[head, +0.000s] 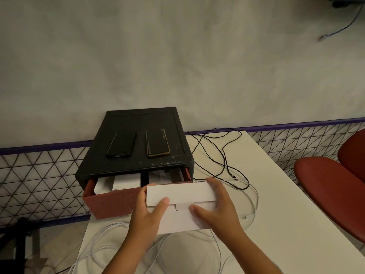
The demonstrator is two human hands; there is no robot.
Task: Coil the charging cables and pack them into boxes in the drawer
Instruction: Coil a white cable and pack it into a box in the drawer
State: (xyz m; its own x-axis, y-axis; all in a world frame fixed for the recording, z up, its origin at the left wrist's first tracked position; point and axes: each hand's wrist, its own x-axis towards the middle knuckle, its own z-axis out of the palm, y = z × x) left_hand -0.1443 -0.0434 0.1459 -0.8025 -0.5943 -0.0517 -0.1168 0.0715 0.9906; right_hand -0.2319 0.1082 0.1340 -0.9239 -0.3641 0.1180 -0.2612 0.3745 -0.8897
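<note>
Box (177,191) gripped at both ends, left hand (146,214) and right hand (217,212) curled round it, over table (266,175) before open drawer (110,202). Press tab (178,207) fully home, then slide in level.

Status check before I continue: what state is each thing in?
Drawer, pulled open.
White box, flap folded down, held in both hands.
Left hand, grips box's left end.
Right hand, grips box's right end.
Boxes in drawer, flaps open.
Black cable, uncoiled on table.
White cables, uncoiled on table.
Phones, flat on cabinet, screens dark.
</note>
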